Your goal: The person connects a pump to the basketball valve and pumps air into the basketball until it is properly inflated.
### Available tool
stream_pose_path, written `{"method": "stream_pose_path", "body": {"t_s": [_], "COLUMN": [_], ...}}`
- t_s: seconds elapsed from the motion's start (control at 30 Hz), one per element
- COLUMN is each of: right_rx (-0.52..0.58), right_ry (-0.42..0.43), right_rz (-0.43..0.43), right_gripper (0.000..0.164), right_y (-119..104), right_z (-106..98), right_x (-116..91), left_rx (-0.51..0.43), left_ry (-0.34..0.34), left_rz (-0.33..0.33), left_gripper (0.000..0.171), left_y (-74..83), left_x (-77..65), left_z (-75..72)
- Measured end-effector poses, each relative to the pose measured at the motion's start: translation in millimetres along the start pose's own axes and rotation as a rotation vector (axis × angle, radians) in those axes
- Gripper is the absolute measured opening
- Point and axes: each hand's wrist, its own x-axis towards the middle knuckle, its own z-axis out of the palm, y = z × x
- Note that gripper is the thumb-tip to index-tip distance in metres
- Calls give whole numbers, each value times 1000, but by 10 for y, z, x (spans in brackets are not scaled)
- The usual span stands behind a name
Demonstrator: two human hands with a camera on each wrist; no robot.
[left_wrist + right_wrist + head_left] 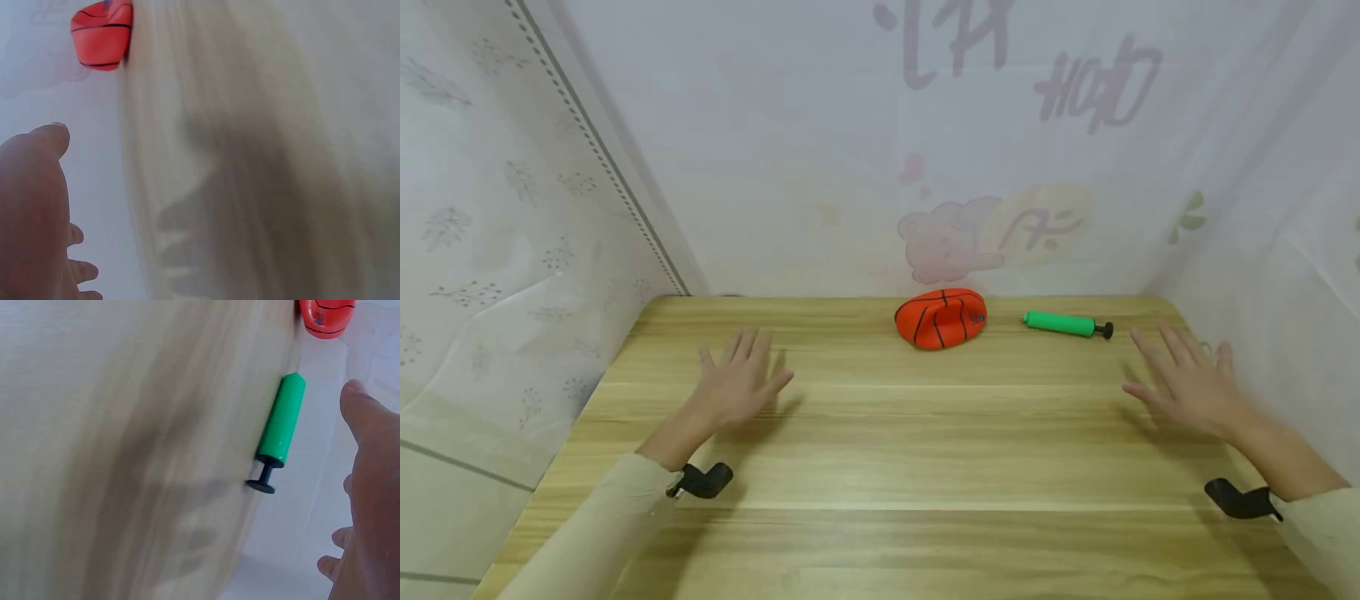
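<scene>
A deflated orange basketball [931, 326] with black lines lies dented near the far edge of the table. To its right is a green hand pump [1060, 323] with a black handle, lying on its side. My left hand [735, 390] hovers over the left part of the table with fingers spread, holding nothing. Over the right part, my right hand [1195, 392] is also spread and holds nothing; the pump is the thing nearest to it. In the right wrist view the pump [282, 419] lies beyond the thumb. The left wrist view shows the ball [103, 39] apart from the hand.
The wooden table [880, 467] has light grain. Behind it hangs a pale printed curtain [820, 150] with a bear and lettering, and similar sheeting closes both sides. Each wrist wears a black mount [706, 481].
</scene>
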Motion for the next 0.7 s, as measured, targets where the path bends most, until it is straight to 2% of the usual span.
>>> {"method": "stream_pose_path", "body": {"t_s": [0.17, 0.3, 0.53, 0.7], "right_rx": [-11, 5, 75, 39], "right_ry": [0, -27, -149, -156], "right_rz": [-14, -24, -26, -55], "right_gripper": [86, 83, 82, 80], "right_y": [-32, -117, -275, -368], "right_z": [-80, -165, -242, -225], "right_x": [192, 394, 753, 983], "left_rx": [-6, 12, 47, 47], "left_ry": [-22, -45, -84, -98], "left_rz": [33, 68, 134, 172], "left_gripper": [86, 84, 84, 85], "left_y": [185, 392, 889, 1301], "left_x": [187, 399, 861, 1195], "left_z": [-105, -195, -326, -356]}}
